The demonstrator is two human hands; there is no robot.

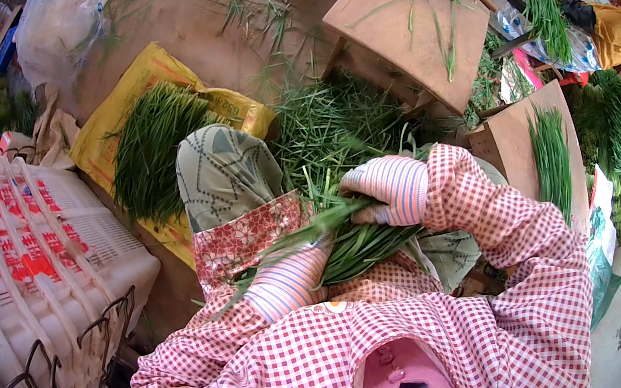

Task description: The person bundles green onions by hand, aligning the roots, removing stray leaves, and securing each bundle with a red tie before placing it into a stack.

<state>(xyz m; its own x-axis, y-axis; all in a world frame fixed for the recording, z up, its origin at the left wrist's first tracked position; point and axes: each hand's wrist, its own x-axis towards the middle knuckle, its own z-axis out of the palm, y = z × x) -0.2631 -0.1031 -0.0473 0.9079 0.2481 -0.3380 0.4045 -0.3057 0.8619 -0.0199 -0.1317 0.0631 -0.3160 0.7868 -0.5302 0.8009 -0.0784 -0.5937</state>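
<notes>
Both my hands wear striped knit gloves and work over my lap on a bunch of garlic chives (372, 247). My left hand (288, 280) is wrapped round the bunch, with blades sticking out past its wrist; its fingertips are partly hidden. At the bunch's other side, my right hand (389, 190) has its fingers closed on some blades, which are slightly blurred. Just beyond my knees lies a loose, tangled heap of chives (341, 128). To its left, a neater pile of chives (160, 141) rests on a yellow sack (164, 64).
White plastic crates (105, 259) with red markings stand close on my left. A wooden stool (414, 27) with stray blades is ahead right. On a nearer board (504, 143) lies a chive bundle (553, 163). Stacked greens (616, 146) and a person in yellow (616, 32) are farther right.
</notes>
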